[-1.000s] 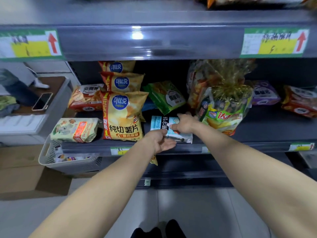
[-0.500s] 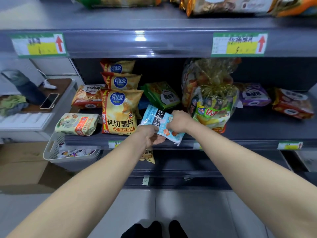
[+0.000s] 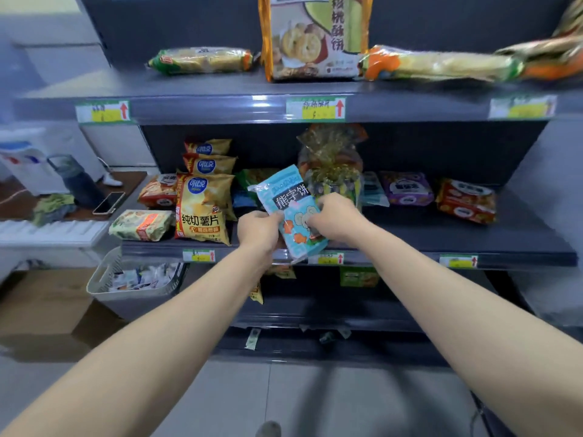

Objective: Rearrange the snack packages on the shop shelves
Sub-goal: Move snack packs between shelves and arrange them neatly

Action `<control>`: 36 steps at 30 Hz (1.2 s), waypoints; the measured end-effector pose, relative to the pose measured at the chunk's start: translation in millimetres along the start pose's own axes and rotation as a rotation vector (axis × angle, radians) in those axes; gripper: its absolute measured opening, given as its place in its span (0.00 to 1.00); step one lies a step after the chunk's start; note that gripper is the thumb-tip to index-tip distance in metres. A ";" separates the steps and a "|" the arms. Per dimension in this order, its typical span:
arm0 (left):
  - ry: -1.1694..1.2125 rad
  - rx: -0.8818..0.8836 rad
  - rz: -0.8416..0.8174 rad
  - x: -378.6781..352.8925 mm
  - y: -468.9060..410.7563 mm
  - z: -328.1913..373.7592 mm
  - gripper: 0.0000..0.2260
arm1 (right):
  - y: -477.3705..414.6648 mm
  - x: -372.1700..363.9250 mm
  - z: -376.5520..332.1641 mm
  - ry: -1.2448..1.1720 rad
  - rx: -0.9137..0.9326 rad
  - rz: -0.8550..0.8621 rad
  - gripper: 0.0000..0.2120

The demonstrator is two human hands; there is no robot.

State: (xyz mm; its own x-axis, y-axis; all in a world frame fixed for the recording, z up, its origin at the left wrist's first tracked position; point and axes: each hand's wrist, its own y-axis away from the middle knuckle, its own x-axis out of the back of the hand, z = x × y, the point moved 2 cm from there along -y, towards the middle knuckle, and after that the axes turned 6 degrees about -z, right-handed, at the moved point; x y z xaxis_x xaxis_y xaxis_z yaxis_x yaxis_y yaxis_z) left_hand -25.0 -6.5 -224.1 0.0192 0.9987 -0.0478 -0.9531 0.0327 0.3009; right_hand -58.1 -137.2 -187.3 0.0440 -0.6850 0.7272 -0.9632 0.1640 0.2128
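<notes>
A light-blue biscuit packet (image 3: 291, 209) is held tilted just above the front edge of the middle shelf (image 3: 473, 244). My left hand (image 3: 258, 230) grips its lower left side and my right hand (image 3: 336, 217) grips its right side. Yellow crisp bags (image 3: 202, 209) stand in a row left of it. A gold-wrapped gift bundle (image 3: 331, 165) stands right behind it. A purple packet (image 3: 407, 188) and a red packet (image 3: 465, 201) lie further right. On the top shelf (image 3: 195, 86) are a tall biscuit bag (image 3: 315, 36) and long wrapped packs (image 3: 202, 60).
A grey basket (image 3: 104, 288) of small packets hangs at the shelf's left end. A side table (image 3: 19, 206) at left holds a phone (image 3: 108, 202) and a dark bottle (image 3: 77, 181). Cardboard boxes (image 3: 41, 304) sit on the floor at left. The lower shelf holds a few packets (image 3: 358, 275).
Both hands lifted the blue packet off the middle shelf and turned it upright. The view has tilted up, bringing the top shelf into sight.
</notes>
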 end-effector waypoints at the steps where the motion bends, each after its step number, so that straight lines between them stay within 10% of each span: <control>1: -0.024 -0.052 0.007 -10.8 10.1 3.1 0.08 | 10.1 11.3 6.8 -0.025 0.001 0.040 0.09; 23: 0.028 -0.808 -0.698 -300.5 112.0 151.4 0.04 | 115.7 294.3 118.7 -0.211 0.136 0.979 0.06; 36: -0.080 -0.908 -0.850 -388.4 69.5 224.8 0.16 | 58.9 395.6 131.1 -0.244 0.204 1.082 0.10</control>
State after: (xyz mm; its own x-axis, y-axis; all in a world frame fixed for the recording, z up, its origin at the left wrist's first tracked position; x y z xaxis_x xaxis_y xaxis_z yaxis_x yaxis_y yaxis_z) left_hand -30.8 -383.1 29.5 0.7195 0.6751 0.1630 -0.4929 0.6618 -0.5649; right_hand -132.2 -491.6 27.4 -0.8720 -0.3765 0.3127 -0.4892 0.6523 -0.5789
